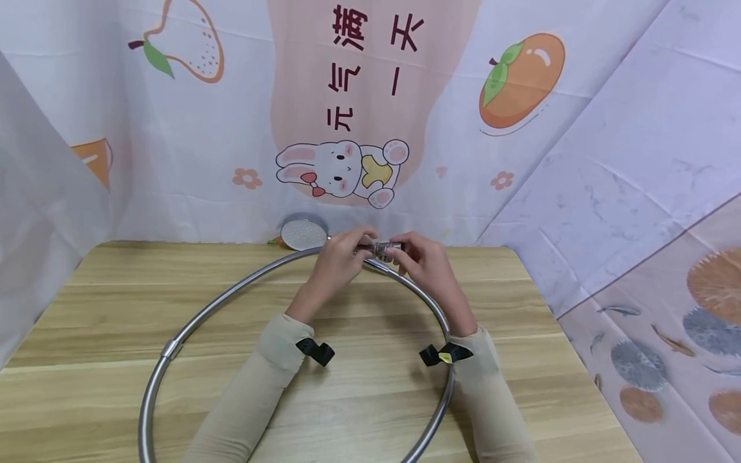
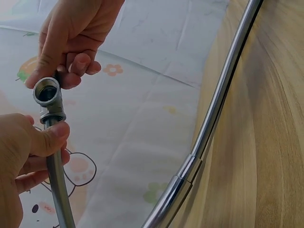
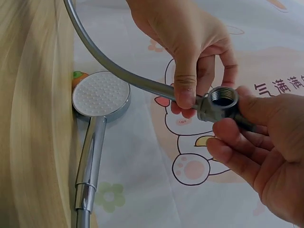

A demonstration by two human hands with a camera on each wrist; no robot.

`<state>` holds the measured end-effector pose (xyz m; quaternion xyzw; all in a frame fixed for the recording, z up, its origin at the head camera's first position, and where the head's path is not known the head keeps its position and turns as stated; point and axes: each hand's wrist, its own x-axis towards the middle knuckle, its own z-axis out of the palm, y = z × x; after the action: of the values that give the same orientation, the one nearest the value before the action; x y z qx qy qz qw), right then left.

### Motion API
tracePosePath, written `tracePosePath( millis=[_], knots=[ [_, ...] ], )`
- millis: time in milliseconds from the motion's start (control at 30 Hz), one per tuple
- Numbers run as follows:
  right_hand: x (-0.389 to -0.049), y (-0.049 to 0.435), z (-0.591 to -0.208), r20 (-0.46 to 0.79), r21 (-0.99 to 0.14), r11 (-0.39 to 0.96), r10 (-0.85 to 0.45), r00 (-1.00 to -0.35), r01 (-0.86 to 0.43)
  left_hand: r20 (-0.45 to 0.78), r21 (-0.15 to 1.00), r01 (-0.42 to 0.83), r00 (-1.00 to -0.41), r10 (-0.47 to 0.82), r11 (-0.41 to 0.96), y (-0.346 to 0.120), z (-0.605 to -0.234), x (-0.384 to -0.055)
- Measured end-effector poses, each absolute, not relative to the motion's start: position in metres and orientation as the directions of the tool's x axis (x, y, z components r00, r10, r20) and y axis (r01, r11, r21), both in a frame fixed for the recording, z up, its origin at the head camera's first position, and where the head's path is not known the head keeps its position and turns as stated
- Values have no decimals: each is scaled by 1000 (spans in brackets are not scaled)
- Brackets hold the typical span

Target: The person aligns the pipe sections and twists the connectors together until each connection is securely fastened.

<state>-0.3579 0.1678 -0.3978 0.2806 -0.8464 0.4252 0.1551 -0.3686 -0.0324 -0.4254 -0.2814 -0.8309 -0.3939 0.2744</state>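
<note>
Both hands meet over the far side of the table at a small metal pipe fitting [image 1: 382, 249] with a threaded round opening, which faces the camera in the right wrist view. My left hand [image 1: 341, 254] pinches the end of a grey metal shower hose [image 2: 58, 180] between thumb and fingers, just below the fitting's collar. My right hand [image 1: 427, 257] grips the fitting's other end with thumb and fingertips. The hose end sits at the collar; its joint is inside and hidden. A chrome handheld shower head [image 3: 102, 92] lies beyond my left hand, white nozzle face showing.
The hose [image 1: 152, 392] sweeps in a wide loop over the wooden table [image 1: 347, 411], passing beneath my right forearm. A small orange-and-green object [image 3: 79, 79] lies behind the shower head. A printed cloth [image 1: 231, 128] hangs along the table's back edge.
</note>
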Motion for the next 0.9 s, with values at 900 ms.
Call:
tracePosePath(
  millis=[900],
  knots=[
    [-357, 168, -398, 475, -680, 440, -344, -810, -586, 658, 497, 685, -698, 282, 533, -31, -422, -364]
  ],
)
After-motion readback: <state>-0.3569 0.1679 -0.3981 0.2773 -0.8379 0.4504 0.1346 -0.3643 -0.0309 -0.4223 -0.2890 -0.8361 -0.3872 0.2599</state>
